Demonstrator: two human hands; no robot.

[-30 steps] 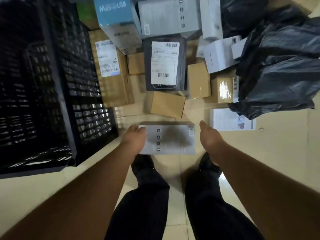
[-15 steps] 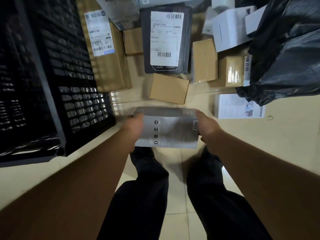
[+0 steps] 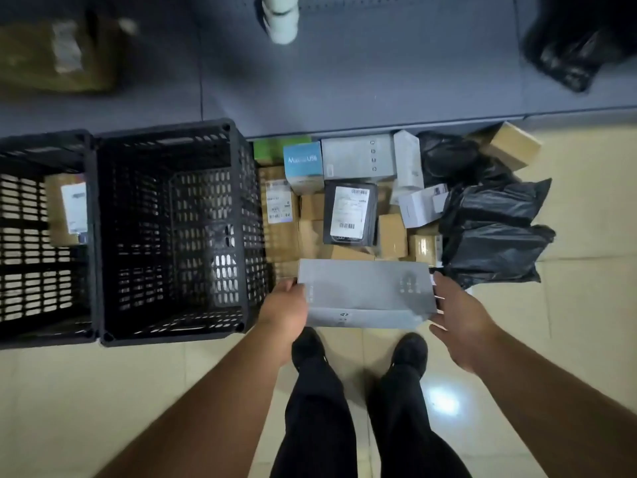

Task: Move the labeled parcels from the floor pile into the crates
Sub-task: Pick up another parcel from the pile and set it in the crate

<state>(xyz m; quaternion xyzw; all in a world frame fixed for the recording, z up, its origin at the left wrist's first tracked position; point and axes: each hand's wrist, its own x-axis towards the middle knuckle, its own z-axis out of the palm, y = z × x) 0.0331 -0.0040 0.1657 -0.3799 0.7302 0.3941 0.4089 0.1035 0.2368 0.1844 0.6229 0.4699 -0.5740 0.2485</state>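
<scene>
Grey box (image 3: pixel 365 294), long axis crosswise, held between left hand (image 3: pixel 287 303) and right hand (image 3: pixel 460 315); crate (image 3: pixel 172 326) lies left.

Dim indoor light, warm on the tiled floor (image 3: pixel 586 322), cooler and darker toward the top. A bright white glare spot sits on the glossy tile by the right shoe (image 3: pixel 412 357), so the light comes from overhead. Inside the nearer black crate (image 3: pixel 172 236), floor light glints through the wall slots while the rest sinks into shadow. Motion blur smears the brown box (image 3: pixel 58 56) on the grey shelf (image 3: pixel 379 81) and the white bottle (image 3: pixel 282 22) up top. The print on the grey box (image 3: pixel 367 291) between the hands is soft. Wide-angle bending curves the shelf edge and stretches both forearms at the lower corners.
</scene>
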